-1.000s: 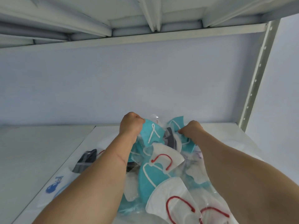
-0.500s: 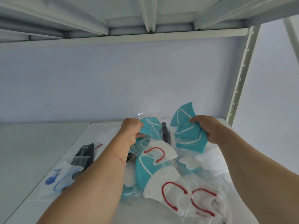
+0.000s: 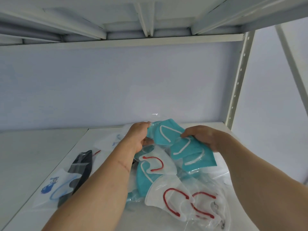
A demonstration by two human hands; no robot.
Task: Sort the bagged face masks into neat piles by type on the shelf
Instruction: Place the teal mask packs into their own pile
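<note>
Teal bagged masks point(image 3: 179, 144), flat, white-looped, in glossy clear film, are held above the white shelf point(image 3: 103, 135). Left grip point(image 3: 139, 137) pinches their 9 o'clock edge; right grip point(image 3: 202, 137) clamps the 3 o'clock edge. White red-looped masks point(image 3: 168, 194) lie at 6 o'clock.

both hands point(image 3: 138, 136) point(image 3: 203, 137) apparently pinch bagged teal masks point(image 3: 168, 136) above the shelf point(image 3: 106, 135).

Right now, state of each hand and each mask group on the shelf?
left hand: shut on teal masks, at their left edge
right hand: shut on teal masks, at their right side
teal masks: bagged, held above the pile
white masks with red loops: bagged, loose in the unsorted pile
black mask: bagged, lying apart at left
shelf: piles not yet neat
</note>
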